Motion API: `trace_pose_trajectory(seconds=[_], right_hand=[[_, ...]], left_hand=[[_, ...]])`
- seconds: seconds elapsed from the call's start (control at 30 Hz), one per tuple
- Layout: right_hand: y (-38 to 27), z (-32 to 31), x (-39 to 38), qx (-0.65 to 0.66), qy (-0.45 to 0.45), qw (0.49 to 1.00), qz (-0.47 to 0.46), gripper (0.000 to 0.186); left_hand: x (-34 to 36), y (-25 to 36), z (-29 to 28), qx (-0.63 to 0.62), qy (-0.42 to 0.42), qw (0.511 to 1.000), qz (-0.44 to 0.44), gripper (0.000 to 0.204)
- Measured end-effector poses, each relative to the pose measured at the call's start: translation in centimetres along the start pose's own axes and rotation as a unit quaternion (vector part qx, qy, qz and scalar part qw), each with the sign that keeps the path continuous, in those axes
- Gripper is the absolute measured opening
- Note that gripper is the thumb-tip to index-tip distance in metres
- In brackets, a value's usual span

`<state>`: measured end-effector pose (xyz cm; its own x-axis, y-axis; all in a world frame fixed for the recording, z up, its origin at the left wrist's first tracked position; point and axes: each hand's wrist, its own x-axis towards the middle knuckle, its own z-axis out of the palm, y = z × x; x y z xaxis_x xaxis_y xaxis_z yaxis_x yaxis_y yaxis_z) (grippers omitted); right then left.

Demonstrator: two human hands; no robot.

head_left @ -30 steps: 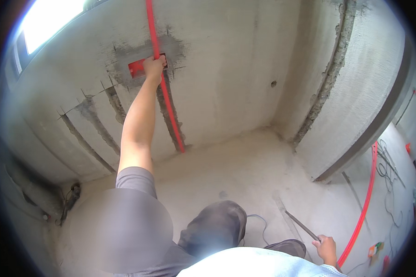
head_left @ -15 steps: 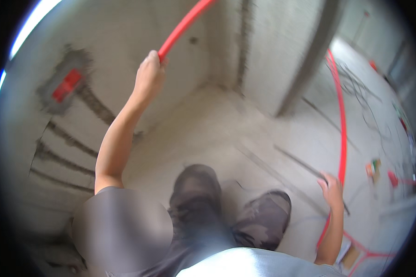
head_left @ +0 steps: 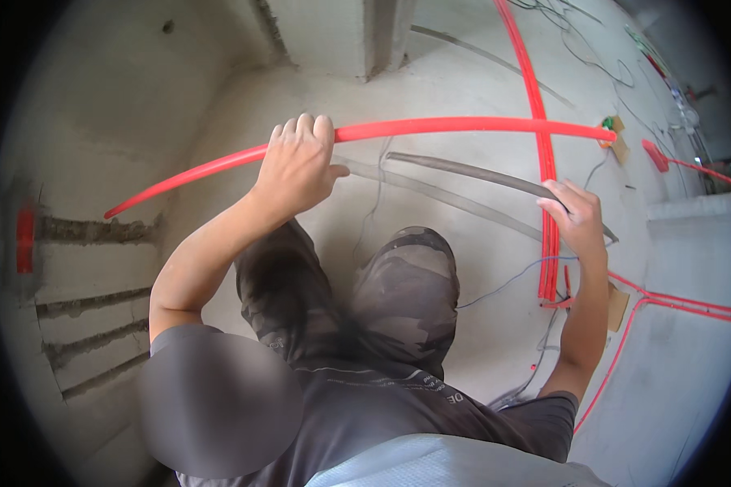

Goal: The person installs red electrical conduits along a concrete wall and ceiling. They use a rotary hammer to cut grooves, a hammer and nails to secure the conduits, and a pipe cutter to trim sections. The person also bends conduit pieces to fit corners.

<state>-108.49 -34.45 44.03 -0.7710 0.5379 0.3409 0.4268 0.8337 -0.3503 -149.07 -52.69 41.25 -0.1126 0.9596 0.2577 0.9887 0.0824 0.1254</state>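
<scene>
My left hand (head_left: 296, 166) is closed around a long red conduit pipe (head_left: 430, 126). The pipe bows gently across the view, one end low toward the left wall, the other at the far right. In my right hand (head_left: 577, 215), fingers wrap a thin dark bending spring (head_left: 463, 168), rod-like and slightly curved. It slants below the pipe, its free end toward the middle and a short tail past my hand. Spring and pipe appear apart. Beneath my right hand, several straight red pipes (head_left: 547, 243) lie side by side on the floor.
The left wall has cut grooves (head_left: 97, 231) and a red wall box (head_left: 26, 239). A concrete column (head_left: 333, 36) stands ahead. Loose cables (head_left: 577, 36), a red long-handled tool (head_left: 655, 156) and cardboard (head_left: 617, 306) lie rightward. Thin red pipes (head_left: 674, 302) run along the right side.
My left hand has come down and inward; the red pipe, earlier pointing up and away, now lies crosswise before me. My right hand has risen, still holding the spring. My view has turned rightward.
</scene>
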Motion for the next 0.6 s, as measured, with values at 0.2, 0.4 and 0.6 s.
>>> trace_pose_trajectory(seconds=[0.2,0.4,0.6], right_hand=[[1.8,-2.9,-2.1,-0.012,-0.044,0.994,0.096,0.029],[5.6,-4.7,-7.9,0.024,0.009,0.990,0.139,0.024],[7.6,-6.7,-10.8,0.007,-0.001,0.974,0.225,0.021]], left_hand=[[-1.2,-2.0,1.6,0.044,0.002,0.998,-0.051,0.048],[-6.4,-6.0,3.9,0.044,0.011,0.996,-0.076,0.049],[-2.3,-3.3,5.3,0.044,0.042,0.998,-0.028,0.047]])
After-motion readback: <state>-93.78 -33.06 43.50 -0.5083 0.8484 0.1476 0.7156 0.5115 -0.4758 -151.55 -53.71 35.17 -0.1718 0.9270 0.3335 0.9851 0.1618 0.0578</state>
